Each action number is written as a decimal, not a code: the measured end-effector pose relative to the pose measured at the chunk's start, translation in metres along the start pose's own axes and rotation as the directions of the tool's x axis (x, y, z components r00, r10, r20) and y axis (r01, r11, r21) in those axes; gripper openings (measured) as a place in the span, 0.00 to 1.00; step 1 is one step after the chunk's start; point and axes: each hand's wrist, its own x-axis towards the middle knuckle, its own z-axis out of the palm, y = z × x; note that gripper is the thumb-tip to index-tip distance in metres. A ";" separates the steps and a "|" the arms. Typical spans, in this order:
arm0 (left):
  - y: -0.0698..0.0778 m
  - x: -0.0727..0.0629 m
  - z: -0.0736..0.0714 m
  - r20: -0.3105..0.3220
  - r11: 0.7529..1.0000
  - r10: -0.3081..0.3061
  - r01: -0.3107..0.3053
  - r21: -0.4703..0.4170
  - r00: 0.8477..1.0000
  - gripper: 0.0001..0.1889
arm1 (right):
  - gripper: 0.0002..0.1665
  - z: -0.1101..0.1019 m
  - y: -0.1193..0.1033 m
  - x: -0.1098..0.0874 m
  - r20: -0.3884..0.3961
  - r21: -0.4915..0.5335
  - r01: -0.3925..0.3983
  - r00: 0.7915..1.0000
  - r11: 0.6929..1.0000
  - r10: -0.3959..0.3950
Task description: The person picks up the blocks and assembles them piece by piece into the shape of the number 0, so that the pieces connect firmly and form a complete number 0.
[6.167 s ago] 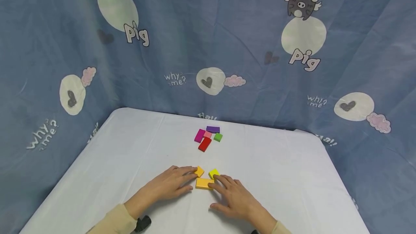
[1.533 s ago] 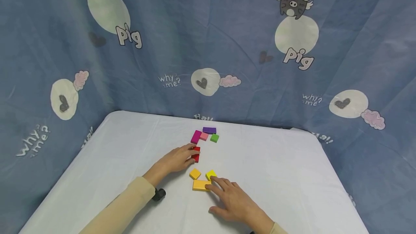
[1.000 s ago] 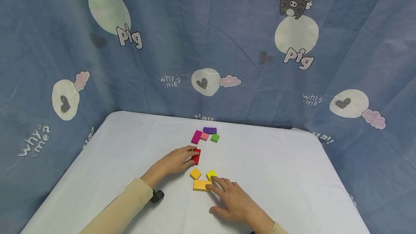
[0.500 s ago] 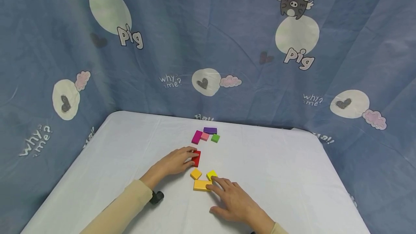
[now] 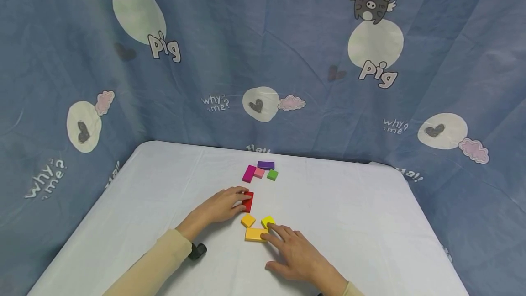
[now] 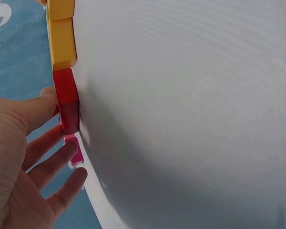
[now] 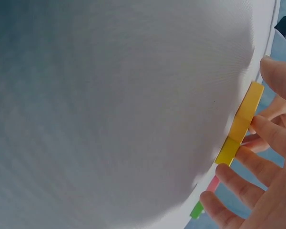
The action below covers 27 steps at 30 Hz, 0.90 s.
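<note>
My left hand (image 5: 223,204) holds a red rectangular block (image 5: 248,202) at its left side on the table, thumb nearer me and fingers at the far part. In the left wrist view, the thumb and a finger touch the red block (image 6: 66,98). Just nearer me lie a small orange square block (image 5: 248,220) and a yellow square block (image 5: 268,221). Before these is a long orange block (image 5: 255,235). My right hand (image 5: 297,252) is spread, one fingertip on the long orange block's right end and another on the yellow block (image 7: 227,150).
Further back sit a magenta block (image 5: 249,174), a small pink block (image 5: 259,173), a purple block (image 5: 265,165) and a green block (image 5: 272,175). A white cloth covers the table (image 5: 349,209). A blue printed curtain (image 5: 312,76) hangs behind it.
My left hand left the small orange block and reached the red block. The red block has come away from the back cluster toward me and turned straighter. My right hand stays nearly still.
</note>
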 end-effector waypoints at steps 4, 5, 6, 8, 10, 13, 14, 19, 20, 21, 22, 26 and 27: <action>0.000 -0.001 -0.001 0.004 1.000 -0.017 0.017 -0.002 1.000 0.23 | 0.38 0.000 0.000 0.000 0.005 0.004 -0.008 1.000 1.000 0.008; 0.001 -0.001 -0.001 0.005 1.000 -0.023 0.023 -0.004 1.000 0.23 | 0.38 0.000 0.000 0.000 0.006 0.003 -0.009 1.000 1.000 0.009; 0.001 -0.002 -0.001 0.008 1.000 -0.029 0.029 -0.006 1.000 0.23 | 0.38 0.000 0.000 0.000 0.006 0.000 -0.009 1.000 1.000 0.009; 0.001 -0.003 -0.002 0.010 0.999 -0.036 0.036 -0.009 0.999 0.23 | 0.38 0.000 0.000 0.000 0.003 -0.003 -0.006 1.000 1.000 0.006; 0.002 -0.004 -0.002 0.008 0.999 -0.039 0.039 -0.010 0.999 0.23 | 0.38 0.000 0.000 0.000 -0.001 -0.006 -0.003 1.000 1.000 0.003; 0.002 -0.005 -0.001 0.001 0.999 -0.035 0.035 -0.005 0.999 0.23 | 0.38 0.000 0.000 0.000 -0.003 -0.003 -0.003 1.000 1.000 0.003; 0.002 -0.005 -0.001 -0.002 0.999 -0.033 0.033 -0.004 0.999 0.23 | 0.38 0.000 0.000 0.000 -0.002 -0.002 -0.004 1.000 1.000 0.004; 0.000 -0.006 0.000 -0.012 1.000 -0.021 0.021 0.001 1.000 0.23 | 0.38 0.000 0.000 0.000 -0.002 0.000 -0.006 1.000 1.000 0.006; -0.001 -0.006 0.001 -0.013 1.000 -0.017 0.017 0.001 1.000 0.23 | 0.38 0.001 0.000 0.000 -0.003 -0.002 -0.004 1.000 1.000 0.004; -0.001 -0.007 0.001 -0.014 1.000 -0.014 0.014 0.002 1.000 0.23 | 0.38 0.001 0.000 0.000 -0.005 -0.003 -0.003 1.000 1.000 0.003; -0.002 -0.007 0.001 -0.014 1.000 -0.011 0.011 0.001 1.000 0.23 | 0.38 0.001 0.000 0.000 -0.006 -0.005 -0.002 1.000 1.000 0.002; -0.003 -0.008 0.002 -0.019 1.000 -0.001 0.001 -0.008 1.000 0.23 | 0.38 0.000 0.000 0.001 0.003 -0.001 -0.010 1.000 1.000 0.010; -0.003 -0.008 0.002 -0.020 1.000 -0.002 0.001 -0.010 1.000 0.23 | 0.38 0.000 0.000 0.001 0.007 0.000 -0.013 1.000 1.000 0.013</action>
